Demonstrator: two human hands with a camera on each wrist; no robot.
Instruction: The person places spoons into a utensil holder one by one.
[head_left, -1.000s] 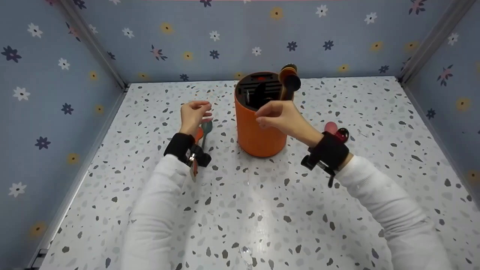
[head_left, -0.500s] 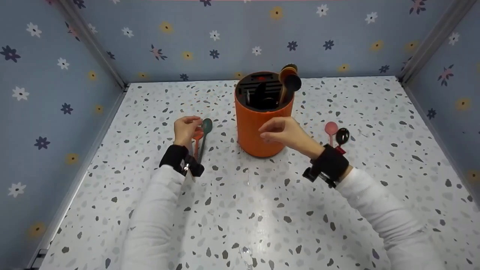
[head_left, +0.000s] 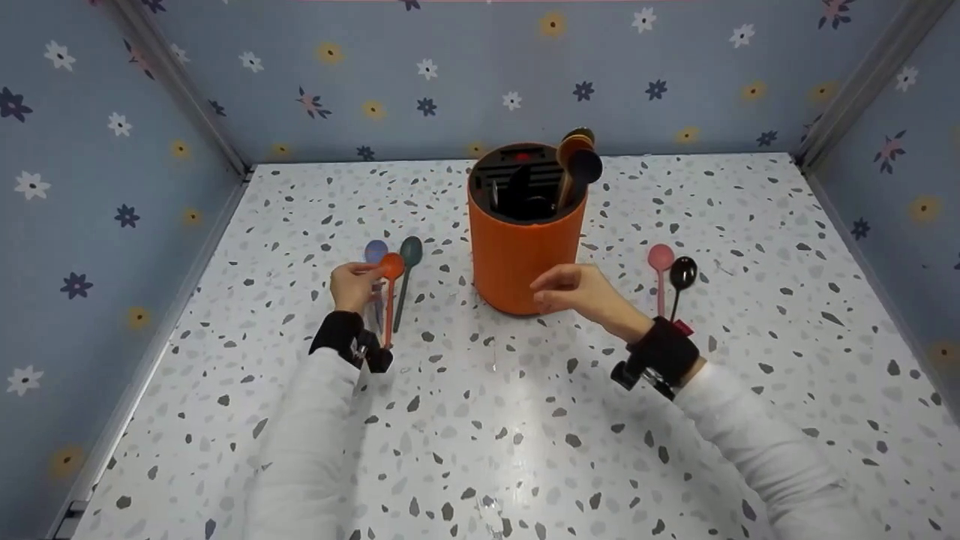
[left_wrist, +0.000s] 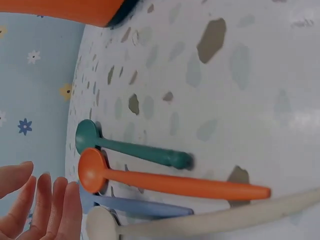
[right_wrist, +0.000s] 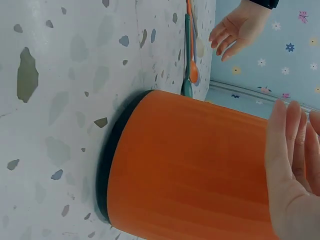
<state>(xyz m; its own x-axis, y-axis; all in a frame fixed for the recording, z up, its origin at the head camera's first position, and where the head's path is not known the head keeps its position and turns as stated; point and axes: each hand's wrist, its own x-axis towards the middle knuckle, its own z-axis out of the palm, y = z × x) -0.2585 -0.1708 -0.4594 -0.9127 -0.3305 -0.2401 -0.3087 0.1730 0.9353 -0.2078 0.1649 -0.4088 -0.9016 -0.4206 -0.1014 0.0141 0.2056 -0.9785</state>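
My left hand (head_left: 355,286) is held above a group of spoons on the left, its fingers relaxed and holding nothing. Under and beside it lie a blue spoon (head_left: 376,251), an orange spoon (head_left: 391,264) and a dark green spoon (head_left: 411,251). A cream spoon (left_wrist: 102,223) shows beside them in the left wrist view; my hand and wrist hide it from the head view. My right hand (head_left: 589,294) hovers in front of the orange utensil holder (head_left: 525,259), thumb and fingers apart and nothing between them.
In the holder stand dark utensils and a few upright spoons (head_left: 581,161) leaning right. A pink spoon (head_left: 661,257) and a black spoon (head_left: 682,272) lie on the speckled table (head_left: 480,435) at the right. Flowered walls (head_left: 480,67) enclose the back and sides.
My left hand has come down and to the left, uncovering more of the spoons. My right hand has moved down along the holder's front, and the pink and black spoons show more fully.
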